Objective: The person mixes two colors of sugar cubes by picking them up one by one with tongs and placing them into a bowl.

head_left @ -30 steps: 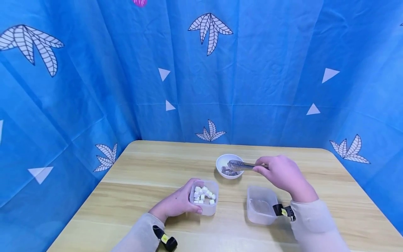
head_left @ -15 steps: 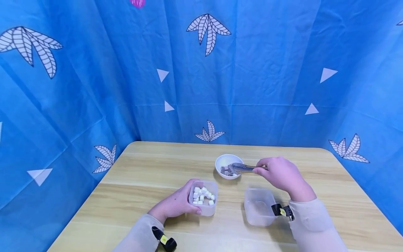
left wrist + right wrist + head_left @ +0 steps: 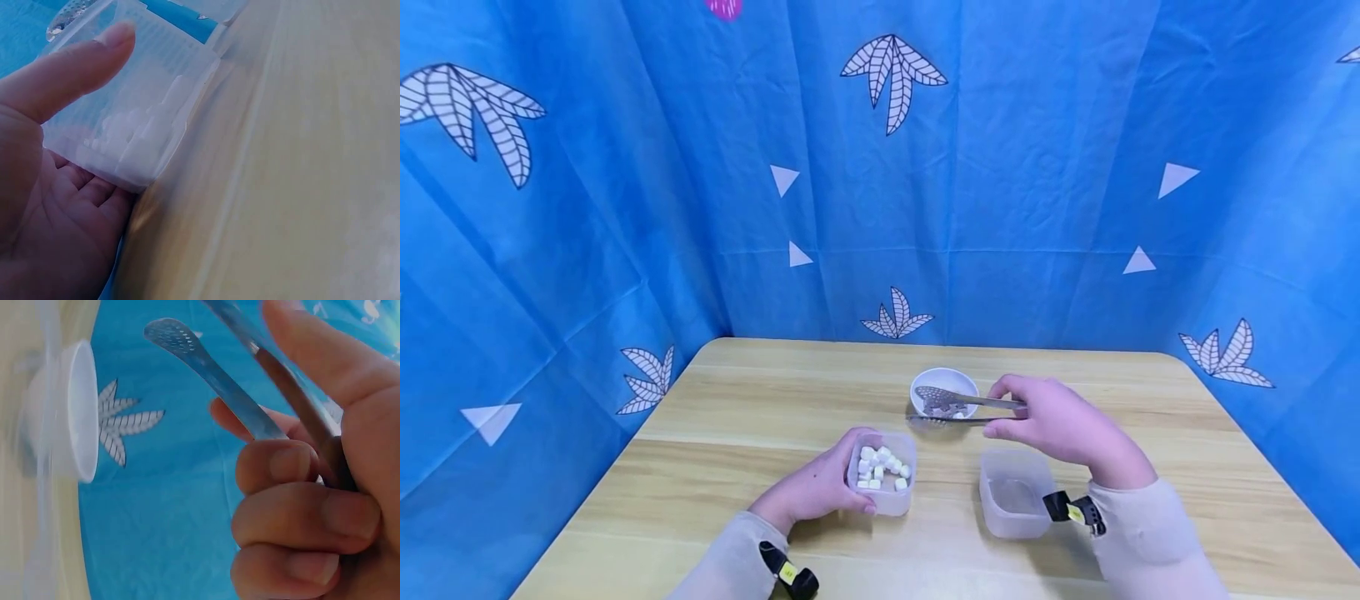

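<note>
My left hand (image 3: 820, 486) grips the side of a clear plastic box (image 3: 891, 502) on the table, thumb along its near wall. Several white cubes (image 3: 880, 472) lie inside it. My right hand (image 3: 1067, 421) holds metal tongs (image 3: 981, 401) with perforated tips, their arms spread apart. In the head view the tips overlap a white bowl (image 3: 946, 379) at the back, where small greyish pieces partly show behind them. The right wrist view shows the tongs (image 3: 231, 387) with nothing between their arms, and the bowl (image 3: 81, 412) off to the side.
A second clear plastic box (image 3: 1017, 523) stands below my right wrist, close to the wrist camera strap. The wooden table (image 3: 760, 392) ends at a blue patterned curtain (image 3: 1037, 167) behind and at the sides.
The tongs have gone from closed over the bowl to spread apart, shifting slightly left and up with my right hand. My left hand still holds its box in place.
</note>
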`<state>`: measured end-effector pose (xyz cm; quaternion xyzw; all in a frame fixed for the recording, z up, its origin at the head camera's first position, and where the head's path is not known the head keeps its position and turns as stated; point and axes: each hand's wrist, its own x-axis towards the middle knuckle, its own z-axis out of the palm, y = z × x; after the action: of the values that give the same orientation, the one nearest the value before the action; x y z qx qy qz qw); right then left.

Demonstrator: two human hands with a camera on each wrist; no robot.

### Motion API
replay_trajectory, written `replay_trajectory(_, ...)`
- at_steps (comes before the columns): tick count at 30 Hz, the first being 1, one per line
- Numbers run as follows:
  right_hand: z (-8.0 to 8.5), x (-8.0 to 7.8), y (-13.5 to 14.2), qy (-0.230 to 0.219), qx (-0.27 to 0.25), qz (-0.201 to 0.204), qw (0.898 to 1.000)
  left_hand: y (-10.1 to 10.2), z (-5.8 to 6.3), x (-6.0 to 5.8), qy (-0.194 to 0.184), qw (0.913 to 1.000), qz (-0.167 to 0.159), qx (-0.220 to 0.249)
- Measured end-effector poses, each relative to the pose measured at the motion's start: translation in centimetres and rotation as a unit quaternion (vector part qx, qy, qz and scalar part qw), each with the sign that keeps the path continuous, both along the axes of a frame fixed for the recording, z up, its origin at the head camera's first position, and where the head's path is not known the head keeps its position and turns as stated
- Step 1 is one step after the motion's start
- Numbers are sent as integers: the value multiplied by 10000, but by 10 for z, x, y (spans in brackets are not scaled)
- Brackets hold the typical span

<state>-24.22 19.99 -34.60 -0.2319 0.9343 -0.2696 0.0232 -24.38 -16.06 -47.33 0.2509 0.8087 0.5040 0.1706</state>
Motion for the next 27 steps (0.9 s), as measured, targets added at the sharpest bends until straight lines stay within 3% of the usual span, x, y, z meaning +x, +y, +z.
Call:
replay_trajectory(3, 1, 7, -12, 283, 7, 293, 9992, 0, 0, 1, -31, 10000, 7, -57)
replay_trajectory(6, 2, 14, -28, 862, 128, 607, 9943, 0, 0, 0, 46, 9999, 2, -118)
replay_trajectory(11, -2, 24, -51, 1955, 598, 995, 9738, 0, -2, 0, 183, 9997, -17, -151)
replay_trajectory(17, -11, 30, -69, 2497, 1194, 640, 9588, -1, 0, -2, 92, 9999, -32, -119)
replay_trajectory(27, -19, 39, -90, 2488, 1467, 79, 9573, -1, -1, -2, 5, 10000, -72, 3)
